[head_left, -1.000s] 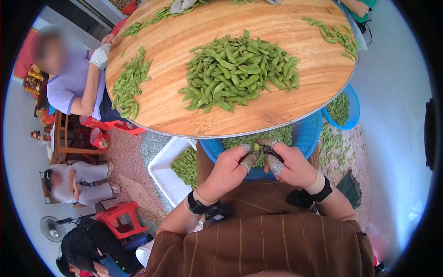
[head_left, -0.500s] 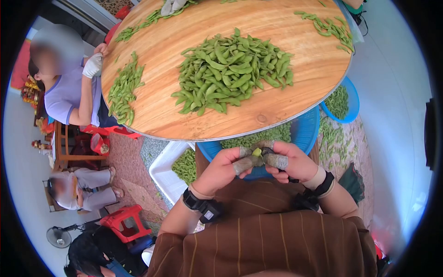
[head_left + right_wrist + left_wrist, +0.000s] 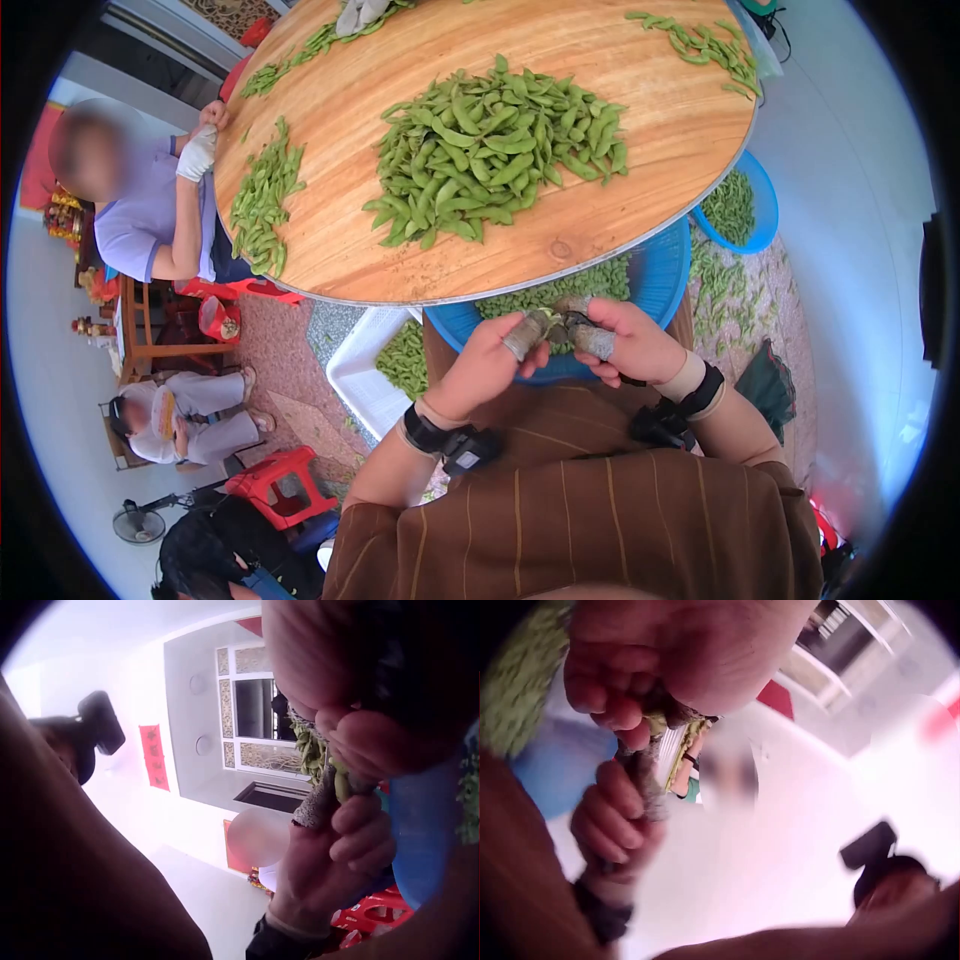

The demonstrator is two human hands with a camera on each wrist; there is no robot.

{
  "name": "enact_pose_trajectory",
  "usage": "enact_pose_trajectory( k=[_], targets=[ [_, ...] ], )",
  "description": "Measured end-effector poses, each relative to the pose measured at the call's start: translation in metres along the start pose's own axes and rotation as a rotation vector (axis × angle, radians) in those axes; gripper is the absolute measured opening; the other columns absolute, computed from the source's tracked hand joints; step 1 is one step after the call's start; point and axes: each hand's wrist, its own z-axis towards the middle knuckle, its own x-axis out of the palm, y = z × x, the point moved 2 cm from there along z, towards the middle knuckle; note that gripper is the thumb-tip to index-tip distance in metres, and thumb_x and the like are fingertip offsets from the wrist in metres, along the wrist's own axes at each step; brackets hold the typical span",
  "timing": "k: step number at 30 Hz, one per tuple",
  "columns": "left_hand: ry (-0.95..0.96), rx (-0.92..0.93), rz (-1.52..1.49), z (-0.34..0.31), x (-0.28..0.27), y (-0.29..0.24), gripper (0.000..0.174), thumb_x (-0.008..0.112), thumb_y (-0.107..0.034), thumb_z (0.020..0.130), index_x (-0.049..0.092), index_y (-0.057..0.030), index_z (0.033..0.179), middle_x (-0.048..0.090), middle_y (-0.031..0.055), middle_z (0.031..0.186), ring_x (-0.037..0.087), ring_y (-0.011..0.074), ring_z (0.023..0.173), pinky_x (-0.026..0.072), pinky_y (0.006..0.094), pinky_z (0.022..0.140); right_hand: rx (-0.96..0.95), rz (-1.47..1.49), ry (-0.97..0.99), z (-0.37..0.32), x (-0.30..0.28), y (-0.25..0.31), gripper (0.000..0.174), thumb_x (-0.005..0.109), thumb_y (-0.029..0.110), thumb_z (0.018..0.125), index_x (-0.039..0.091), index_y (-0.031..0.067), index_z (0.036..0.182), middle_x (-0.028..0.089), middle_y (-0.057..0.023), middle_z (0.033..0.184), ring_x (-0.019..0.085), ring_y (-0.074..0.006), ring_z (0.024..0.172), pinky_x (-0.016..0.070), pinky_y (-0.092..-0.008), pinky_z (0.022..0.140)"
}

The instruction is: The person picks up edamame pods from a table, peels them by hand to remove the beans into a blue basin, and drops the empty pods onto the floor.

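Pinching one pod [image 3: 341, 782] between the left hand [image 3: 490, 355] and the right hand [image 3: 640, 345], both grips narrow, over a blue basket [image 3: 678, 270] of green beans [image 3: 530, 298]. Apparently busy opening that pod; impossible to tell how far split. Next probably calling for a careful thumb press, aimed down into the basket. Mind the wooden table [image 3: 340, 180], jutting over the basket's far side and bearing a big heap of pods [image 3: 490, 150]. Also close by, on the left, a white basket [image 3: 352, 380]; farther right, a blue tub [image 3: 768, 215].
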Motion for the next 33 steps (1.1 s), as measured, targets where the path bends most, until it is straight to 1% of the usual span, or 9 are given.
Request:
enact_pose_trajectory(
  k=[1, 5, 10, 13, 15, 20, 22, 25, 33],
  targets=[
    [0.065, -0.349, -0.458, -0.002, 0.001, 0.006, 0.018, 0.051, -0.019, 0.095, 0.059, -0.0033, 0.091, 0.057, 0.0062, 0.070, 0.053, 0.0157, 0.060, 0.0420, 0.0283, 0.053, 0.001, 0.000, 0.000, -0.002, -0.001, -0.001, 0.027, 0.045, 0.014, 0.097, 0.049, 0.0092, 0.123, 0.047, 0.0018, 0.067, 0.041, -0.0046, 0.048, 0.0372, -0.0205, 0.041],
    [0.347, -0.369, -0.936, -0.003, 0.004, 0.003, 0.020, 0.046, -0.020, 0.096, 0.059, -0.0055, 0.092, 0.058, 0.0033, 0.073, 0.051, 0.0104, 0.062, 0.0390, 0.0226, 0.054, 0.173, 0.290, 0.022, -0.006, -0.010, -0.010, 0.030, 0.046, 0.017, 0.098, 0.047, 0.0104, 0.127, 0.046, 0.0019, 0.067, 0.040, -0.0044, 0.048, 0.0358, -0.0203, 0.041],
    [0.240, -0.294, -0.124, 0.002, 0.010, 0.012, 0.017, 0.045, -0.013, 0.093, 0.060, -0.0047, 0.090, 0.059, 0.0024, 0.074, 0.050, 0.0069, 0.064, 0.0400, 0.0216, 0.057, -0.019, 0.004, -0.063, 0.008, -0.017, -0.020, 0.025, 0.054, 0.022, 0.094, 0.053, 0.0064, 0.114, 0.047, 0.0019, 0.066, 0.044, -0.0047, 0.050, 0.0372, -0.0221, 0.042],
    [0.212, -0.320, -0.138, 0.004, 0.017, 0.018, 0.017, 0.046, -0.008, 0.091, 0.061, -0.0026, 0.089, 0.061, 0.0031, 0.079, 0.052, 0.0068, 0.067, 0.0422, 0.0216, 0.060, -0.101, -0.578, -0.228, 0.018, -0.019, -0.014, 0.022, 0.064, 0.018, 0.084, 0.055, 0.0034, 0.097, 0.054, -0.0036, 0.066, 0.055, -0.0154, 0.052, 0.0438, -0.0302, 0.045],
    [0.161, -0.337, 0.046, 0.008, 0.013, 0.013, 0.016, 0.047, -0.007, 0.091, 0.062, -0.0013, 0.091, 0.063, 0.0035, 0.083, 0.054, 0.0083, 0.070, 0.0441, 0.0222, 0.064, -0.418, -1.135, -0.323, 0.027, -0.022, -0.018, 0.021, 0.065, 0.010, 0.071, 0.056, 0.0025, 0.088, 0.060, -0.0119, 0.071, 0.062, -0.0318, 0.062, 0.0494, -0.0405, 0.055],
    [0.016, -0.170, 0.291, 0.012, 0.000, 0.058, 0.018, 0.052, -0.002, 0.088, 0.064, 0.0001, 0.101, 0.066, 0.0053, 0.090, 0.059, 0.0130, 0.079, 0.0480, 0.0254, 0.074, -0.377, -1.295, -0.432, 0.020, -0.021, -0.026, 0.023, 0.061, 0.006, 0.067, 0.057, 0.0030, 0.089, 0.061, -0.0170, 0.077, 0.060, -0.0398, 0.072, 0.0494, -0.0465, 0.065],
    [-0.087, 0.214, 0.498, 0.015, -0.001, 0.051, 0.022, 0.054, -0.002, 0.088, 0.064, -0.0007, 0.107, 0.066, 0.0056, 0.093, 0.060, 0.0134, 0.087, 0.0480, 0.0263, 0.079, -0.407, -1.299, -0.456, 0.018, -0.020, -0.029, 0.022, 0.060, 0.006, 0.068, 0.057, 0.0028, 0.090, 0.060, -0.0172, 0.077, 0.060, -0.0387, 0.074, 0.0493, -0.0468, 0.065],
    [0.012, -0.078, 0.272, 0.018, -0.001, 0.038, 0.026, 0.050, 0.003, 0.087, 0.063, 0.0001, 0.109, 0.065, 0.0059, 0.100, 0.061, 0.0140, 0.090, 0.0484, 0.0261, 0.078, -0.391, -1.314, -0.469, 0.017, -0.016, -0.028, 0.022, 0.059, 0.005, 0.068, 0.057, 0.0022, 0.090, 0.059, -0.0185, 0.079, 0.060, -0.0380, 0.076, 0.0492, -0.0461, 0.065],
    [-0.188, -0.024, 0.108, -0.007, -0.024, 0.043, 0.038, 0.043, 0.012, 0.081, 0.064, -0.0023, 0.110, 0.060, 0.0118, 0.101, 0.062, 0.0203, 0.092, 0.0532, 0.0299, 0.076, -0.434, -1.318, -0.334, 0.027, -0.002, -0.019, 0.016, 0.062, 0.009, 0.074, 0.057, 0.0021, 0.087, 0.059, -0.0173, 0.077, 0.060, -0.0363, 0.071, 0.0492, -0.0443, 0.062]
  ],
)
